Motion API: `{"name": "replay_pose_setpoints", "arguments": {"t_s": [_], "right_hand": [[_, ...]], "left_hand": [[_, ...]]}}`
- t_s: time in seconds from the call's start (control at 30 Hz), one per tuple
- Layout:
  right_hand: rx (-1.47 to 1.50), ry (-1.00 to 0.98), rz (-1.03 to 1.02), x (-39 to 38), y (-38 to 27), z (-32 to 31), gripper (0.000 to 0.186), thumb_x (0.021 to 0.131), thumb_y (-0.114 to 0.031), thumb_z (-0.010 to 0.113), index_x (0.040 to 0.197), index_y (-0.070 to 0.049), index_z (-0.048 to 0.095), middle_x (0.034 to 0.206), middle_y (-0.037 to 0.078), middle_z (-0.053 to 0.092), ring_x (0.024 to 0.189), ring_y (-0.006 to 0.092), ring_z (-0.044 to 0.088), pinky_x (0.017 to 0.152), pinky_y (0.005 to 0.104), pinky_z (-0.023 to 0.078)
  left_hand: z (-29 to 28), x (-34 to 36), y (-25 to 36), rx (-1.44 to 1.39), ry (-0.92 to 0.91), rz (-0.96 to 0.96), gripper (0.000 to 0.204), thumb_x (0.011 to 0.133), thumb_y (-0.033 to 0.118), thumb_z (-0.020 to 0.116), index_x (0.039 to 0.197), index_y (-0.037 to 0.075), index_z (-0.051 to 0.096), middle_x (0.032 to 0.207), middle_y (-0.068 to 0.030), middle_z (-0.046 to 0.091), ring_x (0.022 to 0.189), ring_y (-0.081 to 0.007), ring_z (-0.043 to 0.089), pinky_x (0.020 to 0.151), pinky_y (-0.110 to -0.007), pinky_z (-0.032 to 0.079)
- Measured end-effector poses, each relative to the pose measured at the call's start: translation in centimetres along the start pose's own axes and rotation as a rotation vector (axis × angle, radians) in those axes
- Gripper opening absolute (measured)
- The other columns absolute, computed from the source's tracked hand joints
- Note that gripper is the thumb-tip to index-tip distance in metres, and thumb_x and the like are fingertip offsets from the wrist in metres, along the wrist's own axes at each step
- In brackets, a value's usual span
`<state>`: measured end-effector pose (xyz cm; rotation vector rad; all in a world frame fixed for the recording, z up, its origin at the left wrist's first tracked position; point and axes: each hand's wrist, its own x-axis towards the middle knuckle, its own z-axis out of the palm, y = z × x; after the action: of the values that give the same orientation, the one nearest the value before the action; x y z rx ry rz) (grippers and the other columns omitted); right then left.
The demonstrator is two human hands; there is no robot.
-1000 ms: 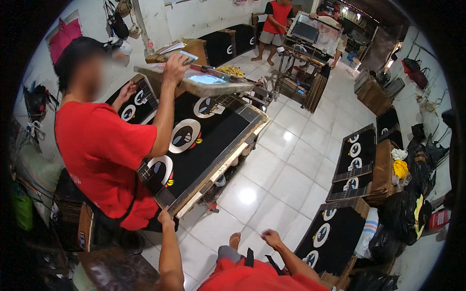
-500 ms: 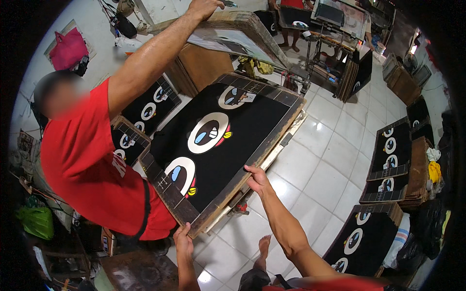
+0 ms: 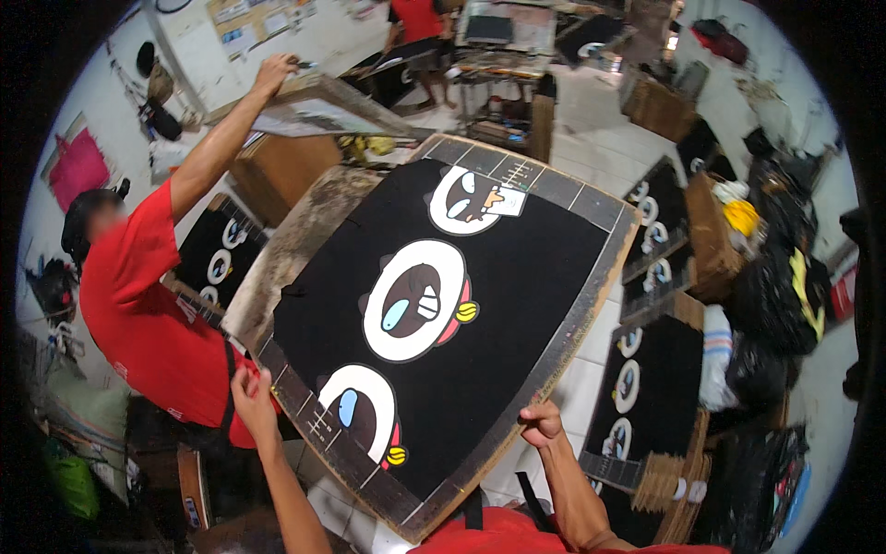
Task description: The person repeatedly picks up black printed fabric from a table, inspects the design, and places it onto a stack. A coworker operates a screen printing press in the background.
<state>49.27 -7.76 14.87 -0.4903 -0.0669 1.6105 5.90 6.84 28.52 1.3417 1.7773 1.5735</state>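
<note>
A flat wooden printing board [image 3: 595, 268] is held up in front of me, tilted. Black fabric [image 3: 517, 342] lies over it, with three white ring-shaped cartoon prints in a row. My right hand [image 3: 541, 423] is closed on its right edge, thumb on top. At the left edge is my left hand [image 3: 254, 399], fingers curled against the rim; part of that grip is hidden. Behind the board, a bare worn table top [image 3: 309, 217] shows. A co-worker in a red shirt [image 3: 152, 314] stands at the left, one hand on a raised screen frame [image 3: 318, 102].
Similar printed boards [image 3: 637, 388] stand stacked on the floor to the right, beside black plastic bags [image 3: 775, 305]. More printed boards [image 3: 221, 245] sit behind the co-worker. Another person in red [image 3: 417, 28] stands at the back near a work table [image 3: 506, 60].
The board has come up off the table and closer to me. My left hand has gone from its near corner to the left edge. My view has turned right.
</note>
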Motion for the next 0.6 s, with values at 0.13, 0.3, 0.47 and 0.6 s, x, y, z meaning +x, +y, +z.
{"name": "replay_pose_setpoints", "arguments": {"t_s": [0.13, 0.3, 0.47, 0.6], "right_hand": [[-0.007, 0.039, -0.194, -9.0, -1.3, -1.6, 0.042, 0.06, 0.009, 0.064, 0.1, -0.004, 0.06, 0.079, 0.008, 0.062, 0.06, 0.0196, 0.059, 0.049, 0.0314, 0.044], [-0.037, 0.047, -0.367, -18.1, -2.0, -4.4, 0.044, 0.056, 0.011, 0.059, 0.099, 0.001, 0.057, 0.072, 0.007, 0.058, 0.041, 0.0155, 0.045, 0.037, 0.0295, 0.03], [0.032, -0.246, -0.563, -23.4, 1.6, -3.5, 0.059, 0.052, 0.009, 0.059, 0.111, 0.007, 0.055, 0.106, 0.02, 0.061, 0.091, 0.0357, 0.062, 0.084, 0.0486, 0.049], [0.052, 0.09, -0.482, -23.4, 0.9, -0.5, 0.079, 0.045, 0.011, 0.062, 0.123, 0.001, 0.048, 0.115, 0.018, 0.057, 0.105, 0.0369, 0.056, 0.09, 0.0465, 0.047]], "left_hand": [[6.6, 4.0, 6.2, -0.001, -0.215, 0.364, 0.053, 0.081, 0.018, 0.069, 0.123, -0.004, 0.045, 0.116, -0.015, 0.053, 0.106, -0.0202, 0.052, 0.091, -0.03, 0.041], [14.8, 6.0, 16.9, -0.075, -0.48, 0.485, 0.07, 0.075, 0.032, 0.074, 0.126, -0.003, 0.041, 0.113, -0.0152, 0.054, 0.106, -0.0225, 0.051, 0.092, -0.032, 0.04], [18.1, 8.7, 26.5, -0.002, -0.588, 0.557, 0.071, 0.077, 0.047, 0.068, 0.121, -0.006, 0.05, 0.11, -0.0167, 0.058, 0.104, -0.0224, 0.054, 0.09, -0.032, 0.041], [22.5, 10.3, 28.5, 0.002, -0.994, 0.302, 0.051, 0.08, 0.047, 0.065, 0.096, -0.002, 0.067, 0.088, -0.0057, 0.066, 0.078, -0.0146, 0.06, 0.073, -0.026, 0.046]]}}
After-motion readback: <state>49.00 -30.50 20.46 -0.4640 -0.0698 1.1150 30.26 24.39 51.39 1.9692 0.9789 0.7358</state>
